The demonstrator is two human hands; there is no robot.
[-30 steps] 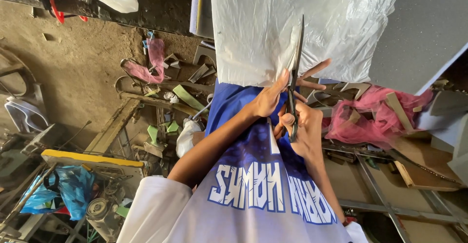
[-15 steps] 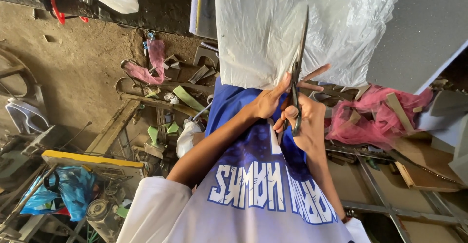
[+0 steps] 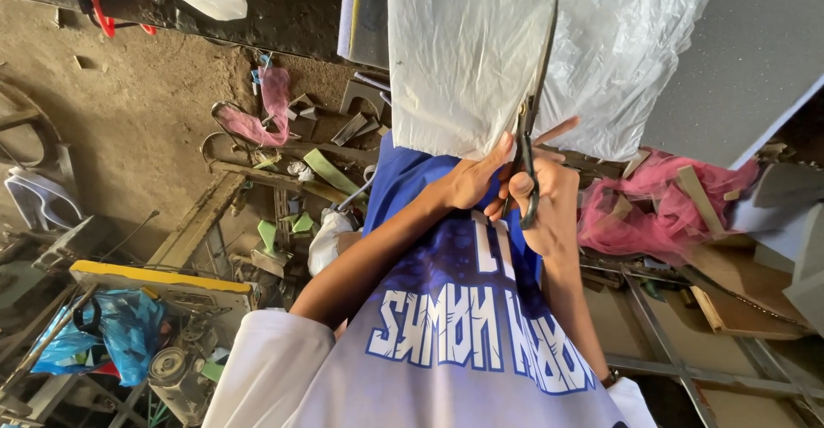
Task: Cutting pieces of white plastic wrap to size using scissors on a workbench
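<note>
Scissors (image 3: 530, 123) cutting through a thin white plastic sheet (image 3: 481, 59) are the centre of this view, looking down a person's own chest in a blue and white jersey (image 3: 463, 325). Far left, a cluttered workshop floor (image 3: 129, 93) holds wood scraps and a blue bag (image 3: 116, 333). The left hand (image 3: 472, 179) pinches the sheet's lower edge just beside the blades, fingers closed on the plastic. The right hand (image 3: 549, 205) is clenched through the scissor handles, blades pointing up into the sheet and nearly shut. Pink cloth (image 3: 661, 209) lies to the right. Cutting cleanly probably calls for keeping the plastic taut close to the blades, with the pinching fingers clear of the cutting line.
</note>
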